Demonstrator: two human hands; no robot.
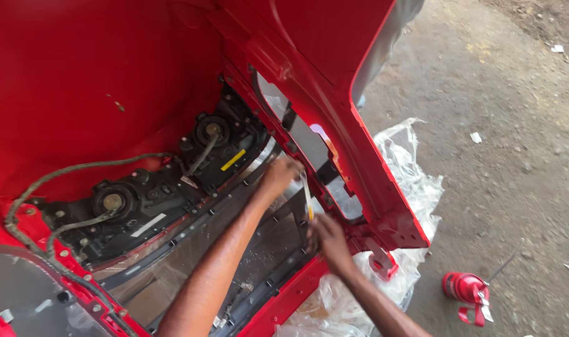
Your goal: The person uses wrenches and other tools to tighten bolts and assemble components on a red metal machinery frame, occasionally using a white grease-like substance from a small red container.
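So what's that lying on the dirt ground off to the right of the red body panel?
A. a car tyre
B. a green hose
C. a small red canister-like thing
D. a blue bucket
C: a small red canister-like thing lies on its side on the dirt ground, to the right of the red body panel and the crumpled clear plastic sheet.

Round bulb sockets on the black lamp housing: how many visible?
2. One round socket sits upper right on the black lamp housing; the other socket lower left. More may be hidden.
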